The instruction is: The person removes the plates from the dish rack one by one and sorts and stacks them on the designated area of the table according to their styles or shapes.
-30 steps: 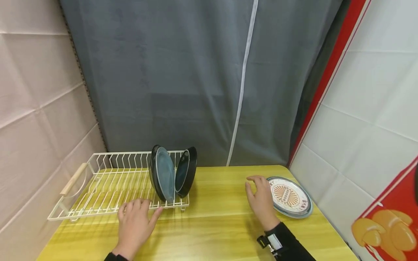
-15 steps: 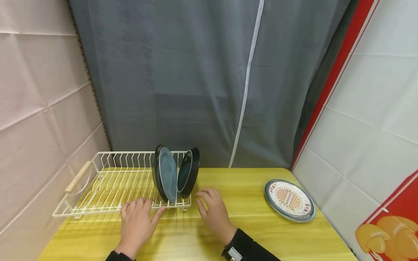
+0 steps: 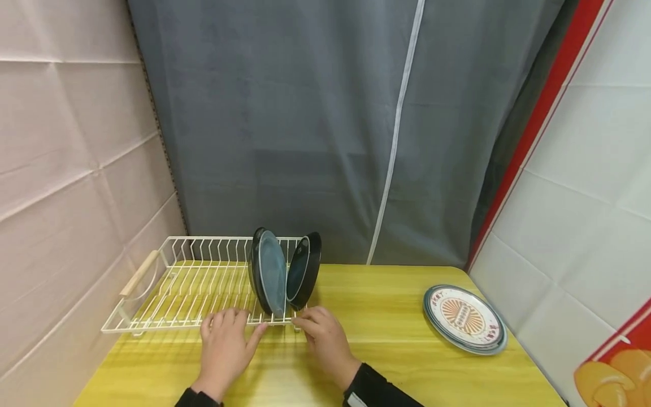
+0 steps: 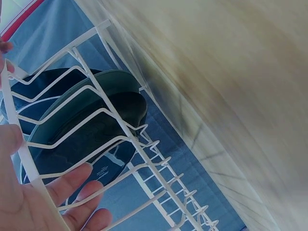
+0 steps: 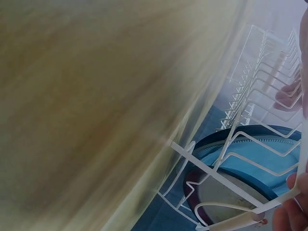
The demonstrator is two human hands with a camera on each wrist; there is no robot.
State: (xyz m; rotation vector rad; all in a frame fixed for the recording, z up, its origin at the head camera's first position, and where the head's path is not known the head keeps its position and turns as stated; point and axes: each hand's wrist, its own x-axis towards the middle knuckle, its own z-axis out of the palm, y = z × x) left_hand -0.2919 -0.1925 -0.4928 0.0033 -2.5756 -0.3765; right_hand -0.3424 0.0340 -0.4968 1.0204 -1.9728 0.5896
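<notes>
A white wire dish rack (image 3: 168, 326) stands on the table. My left hand (image 3: 226, 347) grips its front rail; in the left wrist view the fingers (image 4: 74, 180) hook over the rail, with the thumb on the outer side. At the front right corner, my right hand (image 3: 328, 345) holds the rail, and its fingertips (image 5: 303, 183) show at the corner in the right wrist view. Upright in the rack's right end are a blue plate (image 3: 273, 274), a dark dish (image 3: 255, 271) partly hidden behind it, and a black deep dish (image 3: 307, 271) leaning right.
A stack of round plates (image 3: 465, 316), the top one white with an orange sunburst print, lies at the right of the yellow wood-grain table (image 3: 386, 339). A grey curtain (image 3: 305, 113) hangs behind, with pale walls at both sides.
My right hand has moved left, from beside the plate stack to the rack's front right corner, and now holds it. My left hand stays at the front rail. The head view has shifted slightly.
</notes>
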